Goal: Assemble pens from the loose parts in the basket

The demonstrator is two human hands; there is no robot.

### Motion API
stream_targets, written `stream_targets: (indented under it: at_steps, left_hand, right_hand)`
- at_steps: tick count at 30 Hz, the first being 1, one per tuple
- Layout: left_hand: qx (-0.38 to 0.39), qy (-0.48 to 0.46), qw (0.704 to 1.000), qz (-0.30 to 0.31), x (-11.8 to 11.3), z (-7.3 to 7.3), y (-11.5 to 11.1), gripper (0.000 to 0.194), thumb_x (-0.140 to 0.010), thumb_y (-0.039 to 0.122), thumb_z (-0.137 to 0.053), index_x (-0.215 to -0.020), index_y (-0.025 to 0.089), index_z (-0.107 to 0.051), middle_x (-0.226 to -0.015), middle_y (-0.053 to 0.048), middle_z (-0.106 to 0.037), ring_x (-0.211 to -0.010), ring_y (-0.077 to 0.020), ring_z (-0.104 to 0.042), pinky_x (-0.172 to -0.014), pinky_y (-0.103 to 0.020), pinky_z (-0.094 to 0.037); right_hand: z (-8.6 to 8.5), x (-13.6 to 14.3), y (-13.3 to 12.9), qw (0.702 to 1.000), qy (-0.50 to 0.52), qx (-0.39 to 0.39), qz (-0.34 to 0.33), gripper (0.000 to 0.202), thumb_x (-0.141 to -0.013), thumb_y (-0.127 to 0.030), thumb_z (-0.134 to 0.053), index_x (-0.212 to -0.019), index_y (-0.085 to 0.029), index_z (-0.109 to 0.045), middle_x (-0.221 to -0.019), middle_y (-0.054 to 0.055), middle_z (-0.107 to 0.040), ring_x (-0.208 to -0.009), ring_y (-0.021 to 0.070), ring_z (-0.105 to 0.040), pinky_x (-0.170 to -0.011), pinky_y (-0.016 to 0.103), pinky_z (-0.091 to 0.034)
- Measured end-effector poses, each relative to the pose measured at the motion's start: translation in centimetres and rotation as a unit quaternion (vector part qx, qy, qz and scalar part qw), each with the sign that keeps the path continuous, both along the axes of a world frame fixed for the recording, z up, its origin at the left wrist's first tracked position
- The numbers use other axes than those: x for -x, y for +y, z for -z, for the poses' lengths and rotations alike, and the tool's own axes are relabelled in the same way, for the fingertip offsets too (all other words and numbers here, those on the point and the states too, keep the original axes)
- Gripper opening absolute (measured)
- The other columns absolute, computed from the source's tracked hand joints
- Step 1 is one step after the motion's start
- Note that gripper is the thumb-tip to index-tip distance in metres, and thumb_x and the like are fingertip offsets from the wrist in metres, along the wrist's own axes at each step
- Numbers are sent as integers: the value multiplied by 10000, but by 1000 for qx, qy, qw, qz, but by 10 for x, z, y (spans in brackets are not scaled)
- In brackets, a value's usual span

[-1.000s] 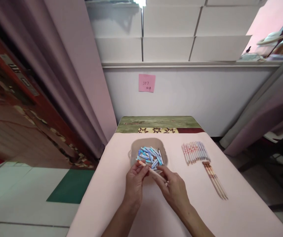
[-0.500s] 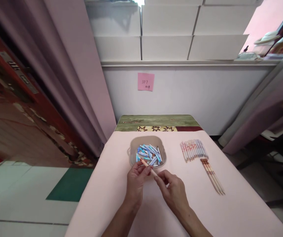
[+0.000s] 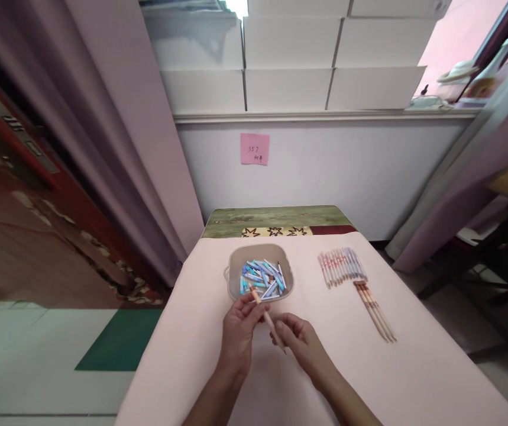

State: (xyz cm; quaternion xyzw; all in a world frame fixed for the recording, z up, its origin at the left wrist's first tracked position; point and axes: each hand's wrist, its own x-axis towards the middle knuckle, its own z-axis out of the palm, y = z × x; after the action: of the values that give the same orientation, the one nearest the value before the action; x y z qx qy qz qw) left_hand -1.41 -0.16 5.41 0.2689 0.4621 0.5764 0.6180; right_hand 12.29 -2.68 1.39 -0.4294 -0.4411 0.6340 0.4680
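Note:
A slim pen [image 3: 268, 319] with a brown-orange upper end and a pale barrel slants between my hands, its point toward me. My left hand [image 3: 240, 331] pinches it near the coloured upper end. Lower down, the thumb and fingers of my right hand [image 3: 300, 340] close on the barrel close to the point. Just beyond the pen's upper end stands a beige plastic basin [image 3: 236, 260], holding many short blue, turquoise and white pen parts [image 3: 262, 277].
Right of the basin lies a row of pens [image 3: 342, 266] with red and bluish patterns. Nearer me, several brown-topped pens [image 3: 374, 310] lie side by side. The pink-covered table [image 3: 183, 355] meets a wall with a pink note [image 3: 254, 149].
The pen has turned to a steeper slant, and its point now shows past my right fingers. My right hand has shifted slightly along it. The whole view has shifted slightly.

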Motion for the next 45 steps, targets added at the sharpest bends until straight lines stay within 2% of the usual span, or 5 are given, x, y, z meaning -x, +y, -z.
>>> stream_targets:
  at_steps: [9,20,32,36,45]
  left_hand:
    - [31,-103,987,115,48,47,-18,227,-676,251,-789,-858,150,-699,-668,-11,-633,-573,-105,-544,-574,-223,-418]
    - [45,-187,962,196,60,77,-22,172,-697,252,-772,-822,153,-707,-614,-27,-594,-640,-145,-545,-701,-292,-447]
    - [62,-7,988,141,33,27,8,368,-603,359,-815,-882,160,-684,-634,7,-616,-427,-52,-457,-375,-162,-311]
    - [-35,94,987,126,22,6,20,376,-604,396,-797,-875,154,-697,-639,-7,-631,-424,-67,-466,-368,-175,-320]
    - [-103,149,973,146,6,-5,0,284,-700,366,-729,-888,155,-698,-671,-25,-629,-471,-82,-465,-402,-183,-334]
  right_hand:
    - [-8,-26,34,897,-385,-179,123,278,-904,-393,-492,-878,-188,-679,-740,30,-674,-664,164,-608,-618,255,-444]
    - [-23,19,151,660,-704,-238,-110,214,-832,-82,-517,-817,-109,-728,-918,167,-709,-872,245,-663,-738,301,-456]
    - [-47,-9,118,812,-542,-216,9,222,-867,-297,-556,-1016,-166,-656,-868,51,-725,-739,146,-661,-643,225,-480]
    - [-54,-21,89,975,-163,-139,65,363,-828,-428,-602,-1030,-140,-687,-778,40,-705,-640,133,-615,-609,250,-492]
    - [-65,-20,49,975,-95,-172,102,304,-795,-388,-651,-992,-177,-742,-769,40,-701,-662,146,-581,-624,272,-477]
